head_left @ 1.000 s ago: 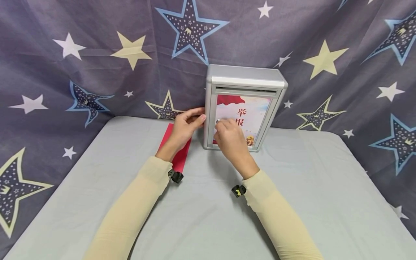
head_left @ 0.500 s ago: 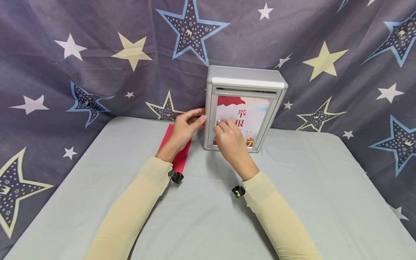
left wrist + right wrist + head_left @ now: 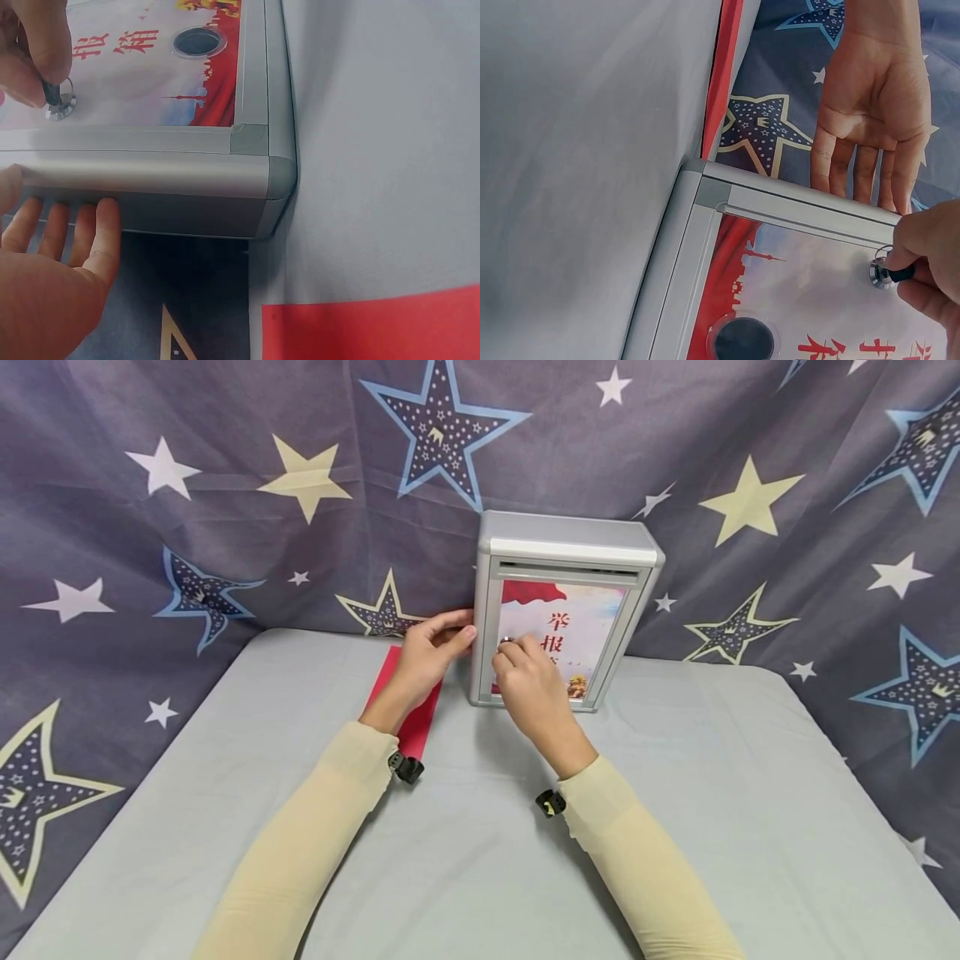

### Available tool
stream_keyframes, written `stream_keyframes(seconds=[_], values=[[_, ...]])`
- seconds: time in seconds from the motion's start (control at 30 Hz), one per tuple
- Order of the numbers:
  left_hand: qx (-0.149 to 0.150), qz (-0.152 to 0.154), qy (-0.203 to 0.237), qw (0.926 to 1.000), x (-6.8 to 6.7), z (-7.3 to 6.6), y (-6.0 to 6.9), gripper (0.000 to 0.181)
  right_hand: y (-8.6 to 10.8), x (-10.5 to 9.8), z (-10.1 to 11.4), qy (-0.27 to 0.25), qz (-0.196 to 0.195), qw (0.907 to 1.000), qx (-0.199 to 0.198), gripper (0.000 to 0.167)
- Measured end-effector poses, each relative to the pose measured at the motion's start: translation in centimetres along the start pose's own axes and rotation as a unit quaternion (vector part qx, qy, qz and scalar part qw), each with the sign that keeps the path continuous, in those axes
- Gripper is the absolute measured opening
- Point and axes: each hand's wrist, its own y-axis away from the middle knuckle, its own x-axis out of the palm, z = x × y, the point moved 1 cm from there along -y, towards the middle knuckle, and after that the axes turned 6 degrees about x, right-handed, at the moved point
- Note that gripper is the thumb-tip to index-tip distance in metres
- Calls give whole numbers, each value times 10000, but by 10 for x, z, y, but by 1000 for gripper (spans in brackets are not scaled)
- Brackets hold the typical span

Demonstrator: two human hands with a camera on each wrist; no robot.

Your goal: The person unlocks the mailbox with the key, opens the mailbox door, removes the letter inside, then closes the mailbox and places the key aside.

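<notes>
A silver-grey metal box [image 3: 577,547] stands upright against the curtain, with a slot near its top and a poster with red characters on its front. My right hand [image 3: 534,689] pinches a key [image 3: 901,273] by its dark head at the round chrome lock [image 3: 880,274] on the front panel. A thin ring hangs there as well. My left hand [image 3: 426,653] rests against the box's left side. Its fingers [image 3: 107,225] are extended along that side, and the thumb is by the front edge. The right wrist view shows the left palm [image 3: 874,94] too.
Flat on the grey cloth-covered table [image 3: 480,860] lies a red paper [image 3: 422,722], partly under my left wrist. A dark curtain with stars [image 3: 307,477] hangs behind the box. A round dark window [image 3: 199,42] sits low on the box's front.
My right hand's fingers have shifted very slightly at the lock. The left hand, the box and the red paper stay in place.
</notes>
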Motion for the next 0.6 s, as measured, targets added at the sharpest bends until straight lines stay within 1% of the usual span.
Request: stream_keyframes(seconds=[0.27, 0.6], values=[[-39, -44, -47, 10000, 0, 0, 0, 39, 0, -2, 0, -102, -63, 9999, -41, 14], [6, -42, -85, 10000, 0, 0, 0, 39, 0, -2, -1, -146, 31, 9999, 35, 12]])
